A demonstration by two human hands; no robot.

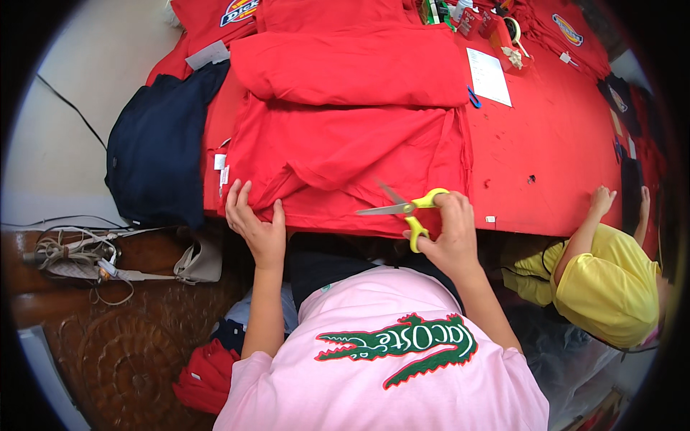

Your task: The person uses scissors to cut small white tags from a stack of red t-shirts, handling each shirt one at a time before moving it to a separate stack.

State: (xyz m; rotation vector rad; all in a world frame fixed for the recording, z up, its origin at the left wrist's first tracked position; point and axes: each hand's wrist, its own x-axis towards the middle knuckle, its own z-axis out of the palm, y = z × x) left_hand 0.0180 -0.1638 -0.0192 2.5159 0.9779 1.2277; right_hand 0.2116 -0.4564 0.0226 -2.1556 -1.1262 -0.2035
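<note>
A red garment [345,154] lies spread on the red table [560,165], its lower edge at the table's near side. My left hand [255,223] rests flat on that lower edge, fingers apart, pinching the cloth at the hem. My right hand [449,233] holds yellow-handled scissors [406,210] with the blades open and pointing left, just above the garment's near edge. More folded red cloth [352,65] is stacked behind it.
A dark navy garment [162,144] hangs over the table's left end. A white paper sheet [489,75] and small items lie at the back right. A small person in yellow [604,280] stands at the right, hands on the table edge. Cables [72,255] lie at the left.
</note>
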